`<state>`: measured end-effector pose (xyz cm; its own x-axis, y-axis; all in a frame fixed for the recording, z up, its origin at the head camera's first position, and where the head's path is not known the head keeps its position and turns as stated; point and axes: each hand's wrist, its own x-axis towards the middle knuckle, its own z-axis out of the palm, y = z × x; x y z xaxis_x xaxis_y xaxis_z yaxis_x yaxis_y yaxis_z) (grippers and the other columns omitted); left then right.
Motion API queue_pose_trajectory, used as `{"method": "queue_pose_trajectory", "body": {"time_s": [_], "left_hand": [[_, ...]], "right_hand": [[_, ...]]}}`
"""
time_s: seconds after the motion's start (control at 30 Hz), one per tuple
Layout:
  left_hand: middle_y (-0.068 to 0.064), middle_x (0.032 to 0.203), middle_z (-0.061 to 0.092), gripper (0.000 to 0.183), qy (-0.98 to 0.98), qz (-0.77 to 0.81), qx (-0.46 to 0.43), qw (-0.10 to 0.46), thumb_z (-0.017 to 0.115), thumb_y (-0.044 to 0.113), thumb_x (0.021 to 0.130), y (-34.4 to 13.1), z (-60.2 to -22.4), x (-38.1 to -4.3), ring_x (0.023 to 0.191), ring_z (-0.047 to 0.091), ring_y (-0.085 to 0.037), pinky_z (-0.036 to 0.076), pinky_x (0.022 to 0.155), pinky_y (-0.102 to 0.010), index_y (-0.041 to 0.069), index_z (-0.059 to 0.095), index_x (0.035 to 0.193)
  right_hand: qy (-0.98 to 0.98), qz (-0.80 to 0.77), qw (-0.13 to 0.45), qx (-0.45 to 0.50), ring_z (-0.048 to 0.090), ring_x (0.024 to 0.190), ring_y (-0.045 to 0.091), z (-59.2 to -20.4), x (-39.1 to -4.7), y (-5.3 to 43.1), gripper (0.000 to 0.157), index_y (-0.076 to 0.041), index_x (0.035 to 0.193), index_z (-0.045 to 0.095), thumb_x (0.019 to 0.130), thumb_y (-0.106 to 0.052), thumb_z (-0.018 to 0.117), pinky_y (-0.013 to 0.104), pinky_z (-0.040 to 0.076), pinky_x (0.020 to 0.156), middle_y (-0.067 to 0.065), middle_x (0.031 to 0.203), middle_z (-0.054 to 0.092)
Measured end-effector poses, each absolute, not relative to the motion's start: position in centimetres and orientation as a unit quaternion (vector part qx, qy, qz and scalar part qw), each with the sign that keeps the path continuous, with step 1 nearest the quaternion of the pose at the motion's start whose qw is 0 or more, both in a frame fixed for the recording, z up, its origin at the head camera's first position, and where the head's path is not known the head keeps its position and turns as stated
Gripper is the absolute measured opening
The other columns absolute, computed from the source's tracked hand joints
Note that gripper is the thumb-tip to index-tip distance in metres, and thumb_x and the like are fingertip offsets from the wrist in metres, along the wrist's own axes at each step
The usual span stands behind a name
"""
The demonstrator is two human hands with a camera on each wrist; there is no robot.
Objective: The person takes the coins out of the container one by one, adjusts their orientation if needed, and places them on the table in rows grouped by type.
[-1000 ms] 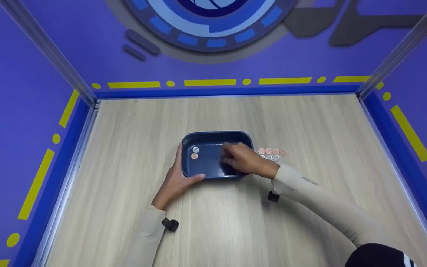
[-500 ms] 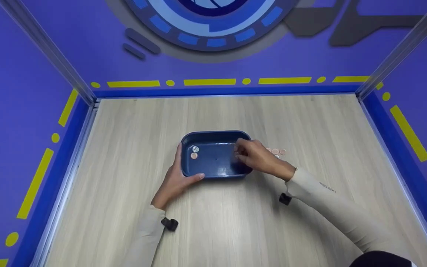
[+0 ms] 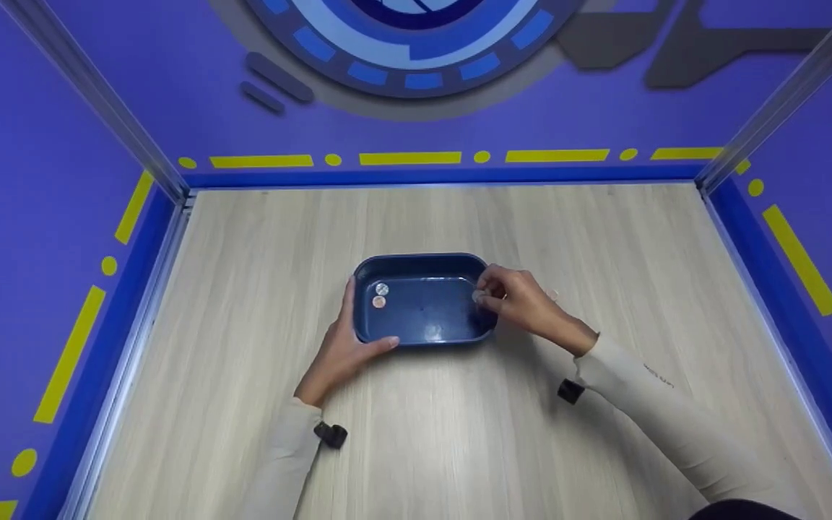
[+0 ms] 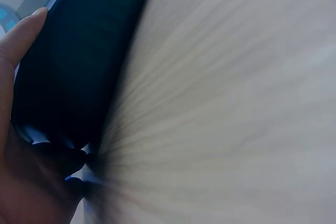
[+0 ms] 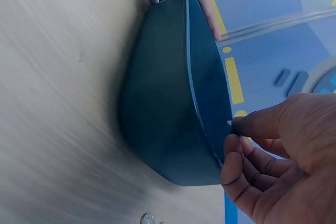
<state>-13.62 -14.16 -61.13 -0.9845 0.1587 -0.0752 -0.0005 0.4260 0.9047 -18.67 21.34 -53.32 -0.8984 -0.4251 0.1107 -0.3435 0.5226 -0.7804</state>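
My left hand (image 3: 340,354) grips the left end of a dark blue rectangular tub (image 3: 423,344), its thumb over the front rim and its fingers along the left wall. Inside, near that end, lie a silver coin (image 3: 382,289) and a copper coin (image 3: 379,302), close together. Over the tub's right rim, my right hand (image 3: 528,300) pinches a silver coin (image 3: 479,296) between thumb and fingers. The right wrist view shows that coin's edge (image 5: 229,123) at the thumb tip, with the other fingers curled near the rim.
On the wooden table (image 3: 271,289), right of the tub, another silver coin (image 5: 148,218) lies in the right wrist view. A copper coin (image 3: 553,295) peeks out behind the right hand, which hides others. Purple walls (image 3: 416,137) border the table.
My right hand has moved right, from over the tub's middle to its right rim, now covering most of the coins on the table. The left hand and tub have stayed put.
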Motion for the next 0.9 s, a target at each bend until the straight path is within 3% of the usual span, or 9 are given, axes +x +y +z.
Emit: {"method": "queue_pose_trajectory", "body": {"time_s": [0.4, 0.9], "left_hand": [[-0.015, 0.18, 0.028, 0.141, 0.841, 0.534, 0.051, 0.074, 0.095, 0.059, 0.08, -14.1, -60.9, -13.6, 0.156, 0.042, -0.038, 0.036, 0.124, -0.063, 0.029, -0.001, 0.179], [-0.019, 0.177, 0.034, 0.142, 0.842, 0.533, 0.046, 0.072, 0.096, 0.059, 0.079, -14.0, -61.0, -13.6, 0.153, 0.046, -0.039, 0.037, 0.123, -0.062, 0.031, 0.0, 0.179]], "right_hand": [[0.873, -0.451, 0.044, -0.18, 0.065, 0.076, 0.015, -53.9, -18.2, 22.9, 0.009, -0.001, 0.101, 0.073, 0.097, 0.001, 0.081, 0.021, 0.051, 0.07, 0.005, 0.085, 0.074], [0.863, -0.481, 0.028, -0.152, 0.065, 0.076, 0.014, -54.9, -17.6, 24.4, 0.01, 0.002, 0.099, 0.073, 0.095, 0.006, 0.081, 0.02, 0.051, 0.071, 0.008, 0.085, 0.074]]}}
